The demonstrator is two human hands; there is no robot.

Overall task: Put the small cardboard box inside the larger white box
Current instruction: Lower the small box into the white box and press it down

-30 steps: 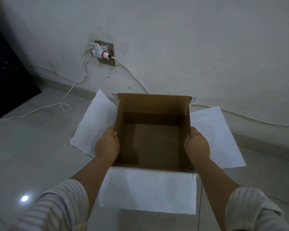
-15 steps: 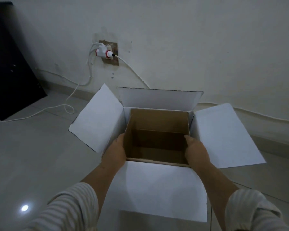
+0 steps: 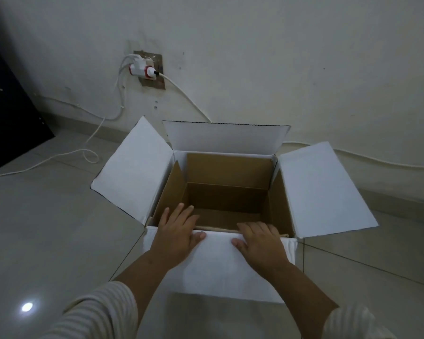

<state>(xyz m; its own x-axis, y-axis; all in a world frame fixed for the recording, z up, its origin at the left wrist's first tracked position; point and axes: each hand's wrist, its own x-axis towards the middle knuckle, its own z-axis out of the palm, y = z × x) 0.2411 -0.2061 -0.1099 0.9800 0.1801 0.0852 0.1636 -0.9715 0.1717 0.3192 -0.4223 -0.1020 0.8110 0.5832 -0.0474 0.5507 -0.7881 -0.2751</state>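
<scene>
Your small cardboard box (image 3: 228, 192) is now sitting down inside the larger white box (image 3: 323, 184); a moment ago you were lowering it. Your left hand (image 3: 175, 234) and right hand (image 3: 260, 241) are lying open on the front flap (image 3: 216, 267), probably holding nothing.

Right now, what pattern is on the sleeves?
Thin pale stripes on both sleeves, head view.

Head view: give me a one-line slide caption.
Small cardboard box sits inside the open white box; left hand and right hand rest open on its near flap.
</scene>
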